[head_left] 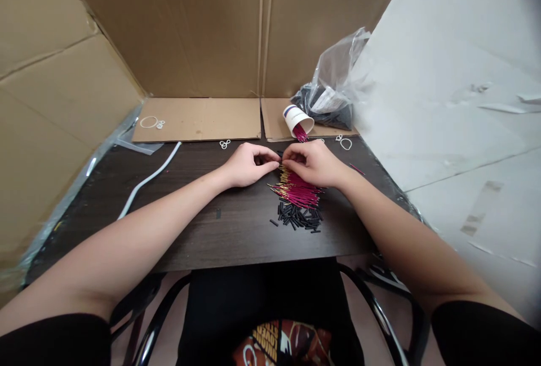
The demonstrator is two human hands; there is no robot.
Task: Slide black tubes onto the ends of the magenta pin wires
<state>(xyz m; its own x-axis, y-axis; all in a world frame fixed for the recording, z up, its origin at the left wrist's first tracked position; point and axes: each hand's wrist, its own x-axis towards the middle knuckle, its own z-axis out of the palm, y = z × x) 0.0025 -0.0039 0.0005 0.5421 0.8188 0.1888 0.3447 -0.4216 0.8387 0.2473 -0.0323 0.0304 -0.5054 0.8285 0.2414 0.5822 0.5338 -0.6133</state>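
My left hand [250, 164] and my right hand [316, 164] meet fingertip to fingertip above the table, each with thumb and forefinger pinched. Whatever lies between their tips is too small to make out. Right below my right hand spreads a pile of thin magenta pins [299, 192] with gold-coloured ends pointing left. Short black tubes [298, 216] lie in a loose heap just in front of the pins, nearer my body. A few dark pieces show behind the fingertips, partly hidden by them.
A white paper cup [291, 119] lies tipped with more magenta pins in its mouth. Behind it sits a clear plastic bag [332, 104] of black pieces. Pale rubber bands [345, 144], a grey-white tube [147, 177] and cardboard sheets [198, 118] lie around. Cardboard walls enclose the dark table [190, 236].
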